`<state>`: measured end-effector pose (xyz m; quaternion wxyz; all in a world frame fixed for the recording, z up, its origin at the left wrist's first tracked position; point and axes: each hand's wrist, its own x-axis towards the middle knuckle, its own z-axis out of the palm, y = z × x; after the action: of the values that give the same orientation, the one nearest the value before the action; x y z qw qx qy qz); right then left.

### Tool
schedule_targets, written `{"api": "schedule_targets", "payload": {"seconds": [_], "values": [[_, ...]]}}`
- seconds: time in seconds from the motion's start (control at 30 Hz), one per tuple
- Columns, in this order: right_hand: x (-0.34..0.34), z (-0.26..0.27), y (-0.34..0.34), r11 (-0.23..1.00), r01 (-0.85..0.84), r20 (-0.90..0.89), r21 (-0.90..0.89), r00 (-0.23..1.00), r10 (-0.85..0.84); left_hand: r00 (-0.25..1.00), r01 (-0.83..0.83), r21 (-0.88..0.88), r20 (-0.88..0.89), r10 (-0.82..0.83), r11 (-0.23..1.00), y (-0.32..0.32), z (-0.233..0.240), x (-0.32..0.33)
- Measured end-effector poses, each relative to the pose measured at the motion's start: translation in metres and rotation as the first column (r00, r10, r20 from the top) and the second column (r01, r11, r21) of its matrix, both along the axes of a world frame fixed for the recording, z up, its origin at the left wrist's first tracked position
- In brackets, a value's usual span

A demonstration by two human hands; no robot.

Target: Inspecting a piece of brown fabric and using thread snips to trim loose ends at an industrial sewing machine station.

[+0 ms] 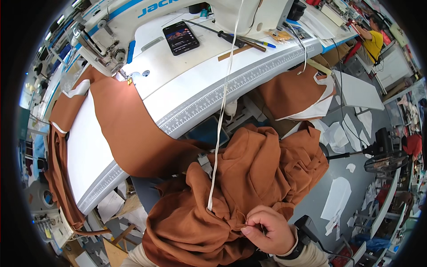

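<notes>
Over my lap lies a bunched rust-brown fabric garment (253, 160). My right hand (267, 230) pinches a small edge of it between thumb and fingertips. My left hand is out of view beneath the cloth; only its sleeve (138, 257) shows at the bottom edge. A white cord (220, 123) runs down from the top of the view to the garment's folds. Ahead, a flat brown fabric panel (123, 123) reaches under the needle area of a Jack sewing machine (110, 50) and drapes over the table's front edge toward my lap.
On the machine table (180, 90) lie a smartphone (180, 37), a screwdriver (230, 38) and a pen (267, 44). More brown pieces hang at the left (60, 167) and right (293, 93). A fan (383, 160) and paper-like scraps (337, 197) are at right. A person (372, 41) sits farther back.
</notes>
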<state>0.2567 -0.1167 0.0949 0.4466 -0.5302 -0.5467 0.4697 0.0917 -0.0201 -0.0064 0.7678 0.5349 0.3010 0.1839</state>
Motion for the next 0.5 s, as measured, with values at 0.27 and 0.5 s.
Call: {"api": "schedule_targets", "payload": {"seconds": [0.27,0.5], "values": [[0.0030,0.0036,-0.0028,1.000,0.018,-0.172,-0.017,0.985,-0.021,1.000,-0.002,0.015,-0.001,0.002,1.000,0.0014,-0.0008,0.0027],[0.0061,0.0025,0.0010,1.000,0.020,-0.114,0.015,0.993,-0.019,1.000,-0.001,0.046,-0.011,0.002,0.999,0.0038,0.0001,0.0031]]}}
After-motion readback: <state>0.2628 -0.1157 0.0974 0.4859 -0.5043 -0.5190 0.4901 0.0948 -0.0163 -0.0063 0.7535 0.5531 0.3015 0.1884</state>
